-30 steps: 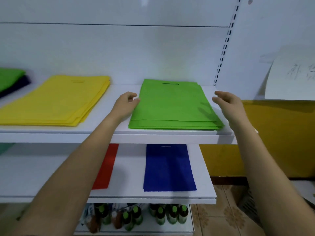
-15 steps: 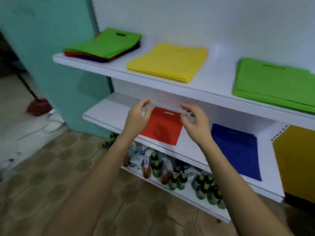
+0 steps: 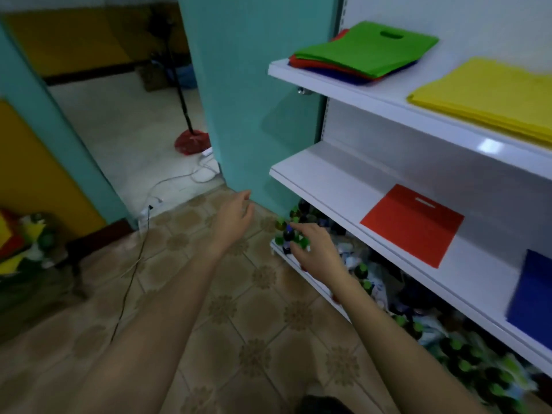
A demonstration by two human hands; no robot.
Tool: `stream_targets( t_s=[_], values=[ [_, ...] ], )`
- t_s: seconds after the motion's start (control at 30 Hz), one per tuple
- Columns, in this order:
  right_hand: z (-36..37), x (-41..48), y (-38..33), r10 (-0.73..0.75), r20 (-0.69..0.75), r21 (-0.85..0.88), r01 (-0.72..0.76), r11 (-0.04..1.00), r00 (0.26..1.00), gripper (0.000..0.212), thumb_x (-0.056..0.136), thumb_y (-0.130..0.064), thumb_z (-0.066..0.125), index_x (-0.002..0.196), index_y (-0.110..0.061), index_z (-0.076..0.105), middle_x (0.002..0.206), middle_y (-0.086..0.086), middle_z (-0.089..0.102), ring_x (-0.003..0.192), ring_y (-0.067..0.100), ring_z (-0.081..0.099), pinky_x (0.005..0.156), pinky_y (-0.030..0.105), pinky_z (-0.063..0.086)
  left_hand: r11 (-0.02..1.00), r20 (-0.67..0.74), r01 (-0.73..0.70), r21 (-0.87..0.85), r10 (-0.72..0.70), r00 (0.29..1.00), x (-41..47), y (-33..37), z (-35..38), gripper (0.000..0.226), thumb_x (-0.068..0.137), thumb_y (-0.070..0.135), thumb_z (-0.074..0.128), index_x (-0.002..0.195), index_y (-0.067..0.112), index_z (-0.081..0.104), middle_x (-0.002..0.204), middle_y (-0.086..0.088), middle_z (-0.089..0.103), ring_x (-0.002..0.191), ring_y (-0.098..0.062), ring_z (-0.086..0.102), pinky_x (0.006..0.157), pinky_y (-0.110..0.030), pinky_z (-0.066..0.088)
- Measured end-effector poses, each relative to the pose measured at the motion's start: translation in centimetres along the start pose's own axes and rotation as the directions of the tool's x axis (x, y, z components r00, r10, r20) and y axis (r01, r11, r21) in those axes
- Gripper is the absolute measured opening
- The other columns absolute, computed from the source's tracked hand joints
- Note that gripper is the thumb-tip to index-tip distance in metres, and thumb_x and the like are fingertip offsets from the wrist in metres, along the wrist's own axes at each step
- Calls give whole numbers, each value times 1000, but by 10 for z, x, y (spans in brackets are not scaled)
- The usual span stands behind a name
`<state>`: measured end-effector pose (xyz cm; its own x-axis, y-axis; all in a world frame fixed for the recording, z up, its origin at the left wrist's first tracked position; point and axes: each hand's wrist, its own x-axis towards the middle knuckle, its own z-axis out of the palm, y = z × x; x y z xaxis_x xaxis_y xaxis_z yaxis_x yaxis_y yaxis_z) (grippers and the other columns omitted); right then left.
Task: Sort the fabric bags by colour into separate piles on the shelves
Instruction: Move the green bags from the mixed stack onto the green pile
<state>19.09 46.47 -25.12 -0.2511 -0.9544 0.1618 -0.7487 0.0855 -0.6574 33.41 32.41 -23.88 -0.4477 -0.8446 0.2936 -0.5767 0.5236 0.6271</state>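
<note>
Both hands reach out over the tiled floor (image 3: 254, 324), empty: left hand (image 3: 236, 218) loosely spread, right hand (image 3: 315, 249) relaxed. The mixed bag pile (image 3: 367, 46) (green uppermost) and yellow pile (image 3: 490, 94) lie on the top shelf (image 3: 358, 88), well apart from both hands. The red bag (image 3: 412, 225) and blue bag (image 3: 534, 294) lie on the middle shelf (image 3: 328, 177).

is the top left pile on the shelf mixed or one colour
Mixed: the pile has green on top, with red and blue edges showing beneath.
</note>
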Motion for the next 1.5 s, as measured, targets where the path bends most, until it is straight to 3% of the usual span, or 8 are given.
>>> stream_targets(
  t_s=[0.33, 0.63, 0.83, 1.0, 1.13, 1.3, 1.4, 1.5],
  values=[
    [-11, 188, -47, -174, -168, -12, 175, 985, 970, 39, 91, -18, 54, 130, -10, 50, 126, 10, 54, 116, 25, 47, 97, 24, 30, 995, -144, -67, 76, 77, 987, 174, -23, -60, 36, 93, 13, 49, 126, 0, 50, 123, -18, 55, 112, -29, 52, 95, -29, 35],
    [-119, 334, -69, -262, -514, -64, 268, 961, 817, 35, 85, -16, 54, 117, -3, 59, 113, 14, 61, 104, 27, 55, 91, 25, 36, 958, -206, -284, 29, 284, 937, 339, 25, -74, 34, 94, 14, 48, 125, 1, 51, 124, -16, 54, 108, -27, 54, 93, -27, 37],
    [-177, 372, -32, -132, -679, -114, 74, 991, 722, 31, 86, -7, 57, 116, -3, 60, 112, 14, 62, 95, 28, 57, 83, 26, 38, 903, -103, -426, -60, 419, 902, 426, 56, -29, 34, 92, 12, 49, 123, 1, 52, 123, -15, 55, 109, -27, 55, 94, -27, 36],
    [-223, 379, 6, 60, -805, -97, -231, 968, 590, 28, 87, -12, 58, 114, -6, 61, 110, 12, 64, 96, 25, 58, 76, 16, 33, 795, -32, -592, -134, 594, 804, 496, 96, 10, 30, 91, 10, 51, 118, -1, 57, 117, -19, 58, 105, -29, 56, 92, -29, 37],
    [-246, 377, 29, 278, -844, 31, -476, 879, 459, 29, 88, -16, 56, 115, -8, 62, 113, 11, 64, 103, 26, 58, 85, 29, 42, 708, 47, -690, -150, 702, 710, 544, 128, 33, 29, 89, 6, 53, 115, -3, 59, 114, -22, 60, 107, -31, 55, 92, -26, 32],
    [-251, 378, 52, 523, -798, 160, -732, 662, 298, 35, 89, -20, 55, 118, -1, 60, 123, 19, 59, 114, 32, 52, 91, 32, 39, 730, 183, -662, -168, 683, 707, 588, 152, 67, 33, 89, 6, 52, 120, -4, 56, 119, -23, 59, 112, -33, 54, 97, -34, 35],
    [-251, 384, 60, 631, -739, 229, -792, 566, 237, 32, 88, -24, 59, 90, 8, 64, 100, 28, 63, 90, 35, 58, 72, 36, 43, 781, 323, -615, -110, 613, 721, 605, 159, 88, 29, 91, 11, 50, 111, -8, 58, 114, -27, 60, 105, -36, 56, 88, -37, 43],
    [-249, 392, 61, 662, -722, 258, -809, 527, 201, 24, 87, -21, 59, 71, -4, 58, 72, 22, 56, 73, 28, 51, 55, 33, 33, 812, 408, -581, -54, 549, 729, 607, 157, 102, 22, 91, 18, 52, 90, -3, 58, 101, -24, 62, 89, -33, 58, 72, -35, 43]
  ],
)
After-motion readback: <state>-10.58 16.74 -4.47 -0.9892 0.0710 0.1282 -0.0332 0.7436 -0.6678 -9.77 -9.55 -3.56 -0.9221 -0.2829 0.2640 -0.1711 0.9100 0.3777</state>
